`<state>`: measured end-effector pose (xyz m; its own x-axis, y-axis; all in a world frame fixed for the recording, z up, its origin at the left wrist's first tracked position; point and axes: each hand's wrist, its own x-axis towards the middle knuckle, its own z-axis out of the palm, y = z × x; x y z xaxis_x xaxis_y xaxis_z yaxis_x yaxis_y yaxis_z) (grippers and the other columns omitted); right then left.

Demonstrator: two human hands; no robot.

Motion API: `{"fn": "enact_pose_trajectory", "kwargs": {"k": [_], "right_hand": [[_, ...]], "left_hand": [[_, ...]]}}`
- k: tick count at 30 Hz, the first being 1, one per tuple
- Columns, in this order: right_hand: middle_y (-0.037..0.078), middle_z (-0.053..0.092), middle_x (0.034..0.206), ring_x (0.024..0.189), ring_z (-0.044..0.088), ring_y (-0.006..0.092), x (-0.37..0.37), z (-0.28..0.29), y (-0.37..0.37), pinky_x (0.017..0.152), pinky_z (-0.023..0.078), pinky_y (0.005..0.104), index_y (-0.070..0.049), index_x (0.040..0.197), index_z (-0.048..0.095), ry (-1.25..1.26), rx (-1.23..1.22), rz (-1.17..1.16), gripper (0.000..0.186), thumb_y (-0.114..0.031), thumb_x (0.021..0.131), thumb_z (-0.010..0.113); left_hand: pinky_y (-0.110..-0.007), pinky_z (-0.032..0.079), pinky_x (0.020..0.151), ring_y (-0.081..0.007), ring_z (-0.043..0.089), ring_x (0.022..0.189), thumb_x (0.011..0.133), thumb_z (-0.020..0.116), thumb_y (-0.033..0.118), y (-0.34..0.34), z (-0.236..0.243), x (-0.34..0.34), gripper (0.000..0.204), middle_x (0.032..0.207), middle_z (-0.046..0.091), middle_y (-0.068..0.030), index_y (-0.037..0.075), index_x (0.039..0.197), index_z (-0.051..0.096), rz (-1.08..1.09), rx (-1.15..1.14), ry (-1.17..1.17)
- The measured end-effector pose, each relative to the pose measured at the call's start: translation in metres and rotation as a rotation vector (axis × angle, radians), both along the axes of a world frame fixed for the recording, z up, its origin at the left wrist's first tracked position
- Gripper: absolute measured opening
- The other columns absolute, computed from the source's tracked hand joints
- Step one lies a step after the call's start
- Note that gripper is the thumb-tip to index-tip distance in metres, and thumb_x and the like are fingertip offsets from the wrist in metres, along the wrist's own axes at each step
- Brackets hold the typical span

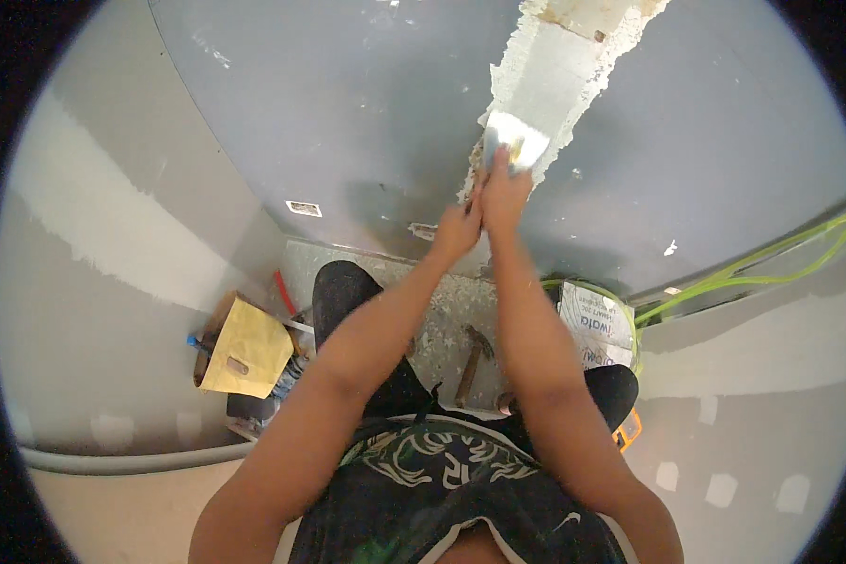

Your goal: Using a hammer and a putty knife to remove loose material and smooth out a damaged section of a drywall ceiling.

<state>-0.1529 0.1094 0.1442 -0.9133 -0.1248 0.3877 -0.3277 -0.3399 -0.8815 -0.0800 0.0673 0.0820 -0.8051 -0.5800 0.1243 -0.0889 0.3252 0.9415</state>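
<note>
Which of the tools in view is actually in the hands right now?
The putty knife, its wide pale blade pressed on the white plaster strip, gripped by both the left hand and right hand. The hammer lies untouched on the floor between the knees.

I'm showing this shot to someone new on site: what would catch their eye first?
Both hands, the left hand and right hand, press a flat metal putty knife against a rough white plaster strip running up the grey wall. Lower left, a yellow cardboard bag sits on the speckled floor.
</note>
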Motion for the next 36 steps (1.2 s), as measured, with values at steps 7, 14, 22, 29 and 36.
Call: {"fn": "enact_pose_trajectory", "kwargs": {"k": [7, 14, 22, 29, 36], "right_hand": [[0.005, 0.055, 0.059, 0.042, 0.05, 0.0136, -0.004, 0.056, -0.013, 0.038, 0.04, 0.031, -0.001, 0.092, 0.057, -0.063, -0.028, 0.082, 0.028, -0.028, 0.099, 0.061], [0.004, 0.054, 0.06, 0.042, 0.049, 0.0131, 0.029, -0.046, 0.007, 0.038, 0.04, 0.0302, -0.003, 0.095, 0.055, -0.251, -0.087, 0.13, 0.027, -0.03, 0.1, 0.06], [0.003, 0.05, 0.059, 0.041, 0.046, 0.0128, -0.007, 0.047, -0.011, 0.037, 0.039, 0.0299, -0.004, 0.102, 0.051, -0.222, -0.177, 0.206, 0.027, -0.03, 0.1, 0.06], [0.006, 0.056, 0.063, 0.046, 0.051, 0.0118, 0.032, -0.019, 0.008, 0.039, 0.04, 0.0294, -0.001, 0.096, 0.057, -0.302, -0.072, 0.158, 0.025, -0.026, 0.1, 0.06], [0.011, 0.063, 0.072, 0.05, 0.057, 0.0155, -0.007, 0.086, -0.01, 0.042, 0.044, 0.0337, -0.001, 0.09, 0.057, -0.23, -0.021, 0.139, 0.03, -0.03, 0.098, 0.063]], "left_hand": [[-0.043, 0.045, 0.054, -0.0274, 0.057, 0.05, 0.101, 0.043, 0.055, -0.015, 0.043, -0.011, 0.07, 0.053, 0.056, -0.0149, -0.004, 0.07, 0.063, 0.009, 0.157, 0.022], [-0.041, 0.046, 0.055, -0.0234, 0.058, 0.051, 0.101, 0.042, 0.056, 0.006, -0.047, 0.024, 0.071, 0.052, 0.055, -0.0133, -0.004, 0.068, 0.062, -0.017, 0.148, -0.002], [-0.045, 0.047, 0.057, -0.0294, 0.061, 0.054, 0.101, 0.047, 0.05, -0.017, 0.057, -0.008, 0.063, 0.056, 0.058, -0.0168, -0.004, 0.074, 0.066, -0.029, 0.087, 0.018], [-0.046, 0.046, 0.056, -0.0346, 0.063, 0.059, 0.103, 0.041, 0.05, 0.003, -0.022, 0.026, 0.061, 0.063, 0.061, -0.0222, -0.002, 0.092, 0.07, -0.028, 0.078, -0.101], [-0.043, 0.045, 0.052, -0.0329, 0.058, 0.05, 0.101, 0.044, 0.052, -0.02, 0.088, -0.02, 0.063, 0.055, 0.056, -0.0181, -0.003, 0.088, 0.069, -0.063, 0.343, -0.088]]}}
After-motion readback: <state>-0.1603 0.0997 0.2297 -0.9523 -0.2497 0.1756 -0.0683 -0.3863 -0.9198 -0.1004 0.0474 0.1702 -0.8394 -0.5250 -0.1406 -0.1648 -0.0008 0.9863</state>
